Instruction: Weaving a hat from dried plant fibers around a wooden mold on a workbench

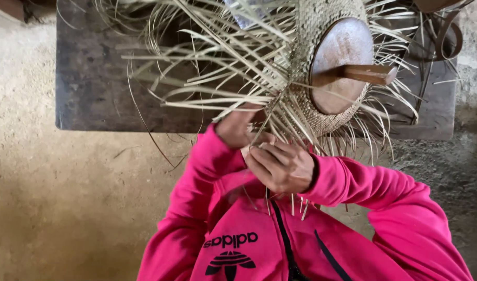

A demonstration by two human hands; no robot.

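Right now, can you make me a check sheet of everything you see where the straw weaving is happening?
Surface: dark wooden bench, worn, on a sandy floor.
Job's things: half-woven straw hat over a round wooden block with a wooden handle; loose straw strands fan outward.
Clutter: curved brown strip at the top right corner.
Hands: left hand and right hand pinch strands at the weave's edge; pink sleeves.
Cables: nothing seen.
Surroundings: rough pale wall at right.
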